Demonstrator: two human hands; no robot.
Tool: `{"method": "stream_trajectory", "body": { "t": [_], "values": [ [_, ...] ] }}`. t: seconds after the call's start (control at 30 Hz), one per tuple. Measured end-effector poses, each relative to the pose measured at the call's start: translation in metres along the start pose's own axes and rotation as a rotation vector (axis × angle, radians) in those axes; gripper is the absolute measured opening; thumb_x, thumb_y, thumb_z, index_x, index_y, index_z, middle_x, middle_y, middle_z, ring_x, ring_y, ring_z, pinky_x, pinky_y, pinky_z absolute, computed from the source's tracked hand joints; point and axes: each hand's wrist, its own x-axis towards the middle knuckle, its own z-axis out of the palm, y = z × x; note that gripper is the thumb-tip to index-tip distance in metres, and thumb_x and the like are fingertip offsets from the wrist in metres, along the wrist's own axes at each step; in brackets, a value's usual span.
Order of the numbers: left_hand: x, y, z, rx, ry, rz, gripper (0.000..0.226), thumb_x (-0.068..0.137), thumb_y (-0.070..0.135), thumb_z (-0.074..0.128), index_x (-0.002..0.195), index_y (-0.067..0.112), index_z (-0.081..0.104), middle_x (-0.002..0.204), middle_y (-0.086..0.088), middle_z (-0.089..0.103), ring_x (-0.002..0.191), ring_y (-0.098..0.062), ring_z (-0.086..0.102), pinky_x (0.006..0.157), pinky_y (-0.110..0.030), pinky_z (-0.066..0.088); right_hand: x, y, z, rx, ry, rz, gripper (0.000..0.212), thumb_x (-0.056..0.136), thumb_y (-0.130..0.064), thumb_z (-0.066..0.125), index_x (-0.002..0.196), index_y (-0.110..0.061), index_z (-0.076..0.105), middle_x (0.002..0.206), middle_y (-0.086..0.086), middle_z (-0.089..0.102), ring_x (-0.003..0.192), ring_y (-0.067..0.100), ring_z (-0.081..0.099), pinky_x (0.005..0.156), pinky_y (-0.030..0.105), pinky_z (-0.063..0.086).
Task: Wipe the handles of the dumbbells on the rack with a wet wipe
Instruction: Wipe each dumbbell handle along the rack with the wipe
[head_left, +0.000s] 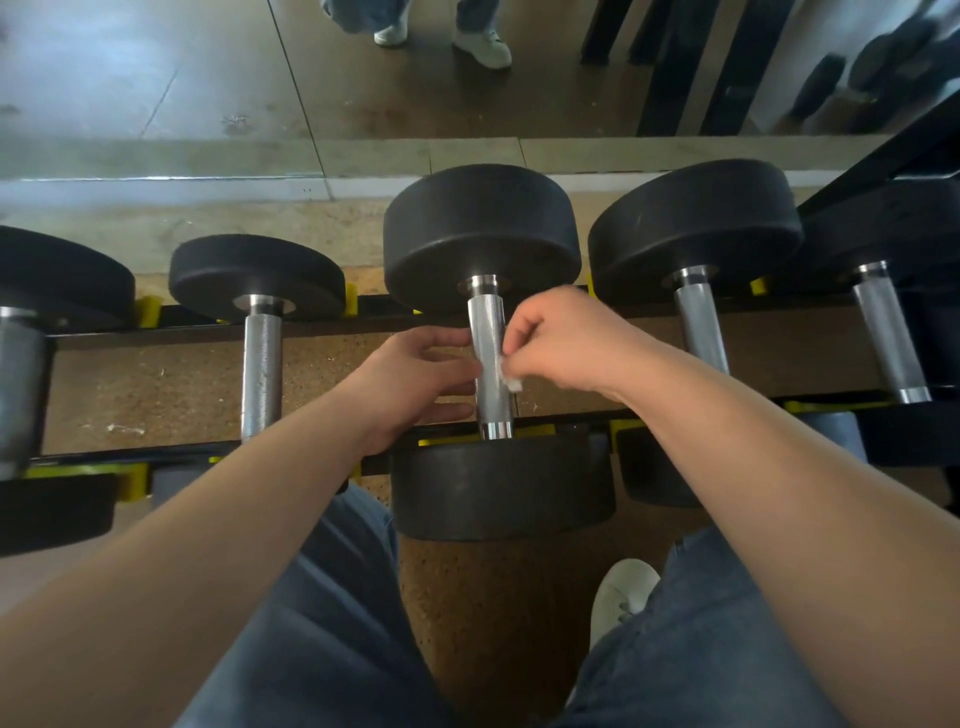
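The knurled silver steel handle (488, 364) of the middle black round-headed dumbbell (480, 228) lies across the black metal rack with yellow cradles (182, 318). Just left of that handle, the left hand (410, 384) reaches in with fairly straight fingers, their tips touching the handle's left side and gripping nothing. Just right of the handle, the right hand (566, 338) has its fingers curled, pinching a small crumpled white wet wipe (511, 382) against the handle's right side, about halfway along it.
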Motion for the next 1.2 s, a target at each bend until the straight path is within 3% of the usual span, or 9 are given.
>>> {"method": "stream_trajectory", "body": {
  "t": [0.07, 0.2, 0.37, 0.43, 0.53, 0.7, 0.87, 1.03, 1.2],
  "values": [
    [-0.001, 0.001, 0.000, 0.003, 0.006, -0.008, 0.037, 0.093, 0.012, 0.073, 0.127, 0.023, 0.064, 0.112, -0.006, 0.075, 0.093, -0.013, 0.077, 0.077, -0.030, 0.062, 0.000, 0.000, -0.001, 0.042, 0.061, 0.008, 0.012, 0.082, -0.016, 0.080, 0.083, -0.025, 0.072, 0.081, -0.008, 0.068, 0.074, 0.007, 0.063, 0.064, 0.024, 0.046],
    [-0.007, 0.006, -0.004, 0.006, -0.021, -0.023, 0.037, 0.093, 0.019, 0.074, 0.128, 0.025, 0.066, 0.113, -0.003, 0.076, 0.099, -0.015, 0.076, 0.080, -0.032, 0.061, -0.010, -0.004, 0.004, 0.058, -0.092, -0.018, 0.011, 0.083, -0.018, 0.081, 0.086, -0.023, 0.072, 0.078, -0.010, 0.067, 0.068, 0.001, 0.061, 0.059, 0.019, 0.043],
    [-0.022, 0.015, -0.019, -0.041, -0.042, -0.003, 0.019, 0.101, 0.023, 0.063, 0.118, 0.021, 0.071, 0.105, -0.003, 0.079, 0.094, -0.015, 0.077, 0.077, -0.031, 0.059, -0.008, -0.020, 0.019, 0.380, -0.084, 0.003, 0.019, 0.085, -0.022, 0.080, 0.101, -0.028, 0.071, 0.093, -0.004, 0.075, 0.089, 0.015, 0.072, 0.072, 0.033, 0.061],
    [-0.028, 0.016, -0.032, -0.054, 0.010, 0.033, 0.019, 0.104, 0.025, 0.059, 0.117, 0.019, 0.072, 0.104, -0.004, 0.079, 0.095, -0.017, 0.077, 0.076, -0.030, 0.058, -0.003, -0.032, 0.023, 0.403, -0.040, 0.000, 0.020, 0.087, -0.022, 0.078, 0.105, -0.028, 0.070, 0.097, -0.003, 0.074, 0.083, 0.016, 0.070, 0.064, 0.027, 0.056],
    [-0.039, 0.015, -0.057, -0.034, 0.147, 0.071, 0.017, 0.103, 0.025, 0.060, 0.114, 0.019, 0.073, 0.105, -0.005, 0.078, 0.097, -0.018, 0.076, 0.079, -0.030, 0.059, 0.008, -0.053, 0.034, 0.354, -0.002, -0.026, 0.019, 0.090, -0.023, 0.075, 0.107, -0.029, 0.071, 0.095, -0.009, 0.073, 0.077, 0.004, 0.066, 0.053, 0.017, 0.047],
    [-0.057, 0.007, -0.107, 0.126, 0.457, 0.141, 0.013, 0.100, 0.028, 0.064, 0.099, 0.032, 0.076, 0.093, 0.002, 0.078, 0.093, -0.020, 0.074, 0.084, -0.041, 0.063, 0.030, -0.101, 0.067, 0.036, -0.014, -0.210, 0.017, 0.093, -0.027, 0.071, 0.110, -0.027, 0.073, 0.095, -0.017, 0.068, 0.088, -0.003, 0.063, 0.070, 0.014, 0.044],
    [-0.058, -0.005, -0.142, 0.235, 0.678, 0.181, 0.021, 0.091, 0.025, 0.065, 0.108, 0.032, 0.075, 0.097, 0.012, 0.075, 0.095, -0.015, 0.070, 0.089, -0.041, 0.059, 0.053, -0.139, 0.113, -0.153, 0.185, -0.388, 0.015, 0.097, -0.024, 0.066, 0.111, -0.025, 0.071, 0.102, -0.007, 0.070, 0.090, 0.010, 0.066, 0.080, 0.030, 0.058],
    [-0.047, -0.018, -0.148, 0.152, 0.541, 0.028, 0.040, 0.093, 0.019, 0.056, 0.131, 0.032, 0.060, 0.114, 0.004, 0.071, 0.101, -0.019, 0.068, 0.090, -0.042, 0.060, 0.065, -0.143, 0.139, -0.323, 0.281, -0.464, 0.013, 0.100, -0.022, 0.059, 0.106, -0.024, 0.071, 0.097, -0.004, 0.070, 0.083, 0.014, 0.066, 0.076, 0.035, 0.059],
    [-0.049, -0.013, -0.150, -0.033, 0.482, -0.076, 0.043, 0.095, 0.006, 0.052, 0.127, 0.034, 0.059, 0.109, -0.006, 0.074, 0.095, -0.029, 0.074, 0.084, -0.049, 0.063, 0.035, -0.137, 0.141, -0.354, -0.023, -0.465, 0.012, 0.098, -0.025, 0.063, 0.107, -0.021, 0.070, 0.099, -0.001, 0.069, 0.086, 0.014, 0.067, 0.078, 0.035, 0.059]
  ]
}}
